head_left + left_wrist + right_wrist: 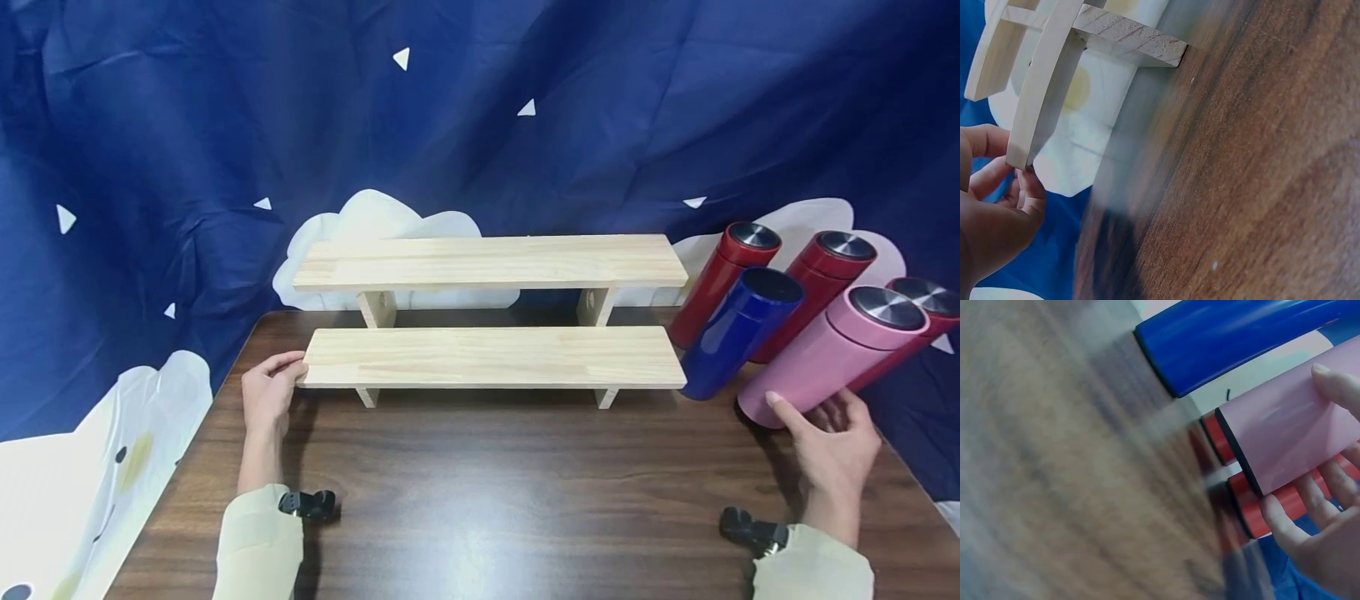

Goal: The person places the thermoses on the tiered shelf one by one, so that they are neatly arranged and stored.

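A two-tier wooden shelf [495,358] of pale boards stands on the table. My left hand [268,396] pinches the left end of its lower board, with fingers on both faces of the board [1041,94] in the left wrist view. At the right, my right hand [836,450] grips a pink thermos bottle [832,354] low on its body. The right wrist view shows the thumb on one side of the pink bottle [1285,419] and the fingers round the other. Right beside it stands a blue thermos bottle [731,342].
Three red thermos bottles stand around the blue and pink ones: one at the back left [720,279], one behind [813,279], one at the far right [930,308]. The brown wooden table [525,483] ends at a blue patterned cloth [465,125].
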### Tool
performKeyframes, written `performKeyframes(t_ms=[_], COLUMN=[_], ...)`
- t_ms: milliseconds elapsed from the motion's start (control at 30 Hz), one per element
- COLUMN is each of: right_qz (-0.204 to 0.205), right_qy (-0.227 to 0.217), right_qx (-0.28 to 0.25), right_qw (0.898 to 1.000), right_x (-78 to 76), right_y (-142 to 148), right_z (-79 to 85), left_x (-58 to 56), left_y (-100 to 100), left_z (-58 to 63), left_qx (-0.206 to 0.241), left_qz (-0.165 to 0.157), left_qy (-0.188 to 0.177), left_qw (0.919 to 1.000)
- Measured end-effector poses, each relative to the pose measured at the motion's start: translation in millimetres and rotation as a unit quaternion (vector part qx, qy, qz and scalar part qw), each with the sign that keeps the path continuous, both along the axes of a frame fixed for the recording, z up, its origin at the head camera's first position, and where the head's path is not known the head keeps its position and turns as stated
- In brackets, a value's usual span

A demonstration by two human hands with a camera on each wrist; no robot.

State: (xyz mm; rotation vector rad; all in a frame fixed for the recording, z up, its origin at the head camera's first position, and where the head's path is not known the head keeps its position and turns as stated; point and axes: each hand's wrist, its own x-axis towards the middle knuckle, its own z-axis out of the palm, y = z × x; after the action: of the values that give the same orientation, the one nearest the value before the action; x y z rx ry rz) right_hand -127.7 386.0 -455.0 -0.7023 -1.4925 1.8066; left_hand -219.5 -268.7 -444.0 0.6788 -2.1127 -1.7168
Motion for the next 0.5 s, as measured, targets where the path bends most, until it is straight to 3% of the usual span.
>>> performKeyframes(t_ms=[233, 500], right_qz=[-0.015, -0.013], right_qy=[0.016, 0.067], right_qx=[0.087, 0.096], right_qw=[0.996, 0.993], right_x=[6.4, 7.4], right_y=[-3.3, -7.8], right_z=[13.9, 26.9], left_x=[1.8, 2.2], left_y=[-1.1, -0.1], left_z=[0.5, 1.6], left_qx=[-0.004, -0.004], left_qz=[-0.005, -0.008], left_qy=[-0.002, -0.01], left_qw=[1.0, 0.9999])
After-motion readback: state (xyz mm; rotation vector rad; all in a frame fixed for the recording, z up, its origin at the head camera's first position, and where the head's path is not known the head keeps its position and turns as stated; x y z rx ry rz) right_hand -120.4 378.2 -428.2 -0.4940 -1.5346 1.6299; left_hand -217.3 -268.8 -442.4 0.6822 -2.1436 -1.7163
